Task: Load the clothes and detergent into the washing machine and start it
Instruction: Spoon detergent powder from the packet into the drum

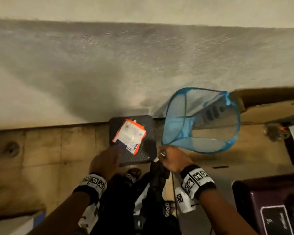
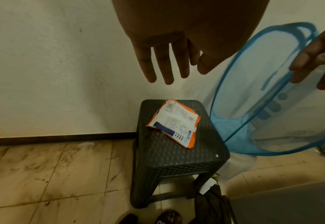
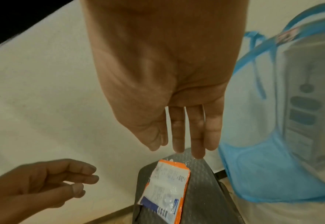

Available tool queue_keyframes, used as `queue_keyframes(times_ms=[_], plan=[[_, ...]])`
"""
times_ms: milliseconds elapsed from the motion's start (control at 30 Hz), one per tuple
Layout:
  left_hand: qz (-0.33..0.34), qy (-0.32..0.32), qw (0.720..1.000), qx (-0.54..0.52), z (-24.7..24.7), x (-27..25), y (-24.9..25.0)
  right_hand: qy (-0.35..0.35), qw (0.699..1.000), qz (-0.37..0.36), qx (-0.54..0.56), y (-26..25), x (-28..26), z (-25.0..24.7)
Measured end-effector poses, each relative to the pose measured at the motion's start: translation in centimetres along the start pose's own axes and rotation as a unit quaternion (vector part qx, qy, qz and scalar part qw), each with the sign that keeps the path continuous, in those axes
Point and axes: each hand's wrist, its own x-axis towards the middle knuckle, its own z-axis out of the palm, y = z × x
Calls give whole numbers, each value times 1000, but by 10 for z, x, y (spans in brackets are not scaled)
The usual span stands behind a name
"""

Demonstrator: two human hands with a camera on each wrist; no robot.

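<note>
Reaching for the detergent packet [image 2: 174, 123], which lies flat on the dark stool [image 2: 178, 153], blue mesh hamper [image 2: 269, 121] just beside the stool. Left hand [image 2: 176, 50] spread and empty above the stool; right hand [image 3: 169, 91] spread too, holding nothing. Best to pinch the packet's near edge and lift it level, since it looks torn open.

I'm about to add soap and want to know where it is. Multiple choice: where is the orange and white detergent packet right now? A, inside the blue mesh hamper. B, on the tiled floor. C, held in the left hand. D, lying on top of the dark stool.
D: the detergent packet lies flat on the dark stool, with both the left hand and right hand open above it, holding nothing.
</note>
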Motion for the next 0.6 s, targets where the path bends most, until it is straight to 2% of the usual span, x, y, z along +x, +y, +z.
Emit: queue_keyframes(times_ms=[100, 233, 433, 600], plan=[[-28, -10, 999, 28, 16, 15, -29, -39, 998, -18, -35, -16, 46, 22], [-62, -11, 998, 14, 22, 48, -49, -85, 992, -45, -79, -31, 113, 49], [-51, 8, 998, -21, 38, 84, -63, -71, 993, 14, -92, -28, 197, 82], [-54, -1, 997, -59, 69, 87, -74, -33, 990, -1, -139, -17, 256, 97]])
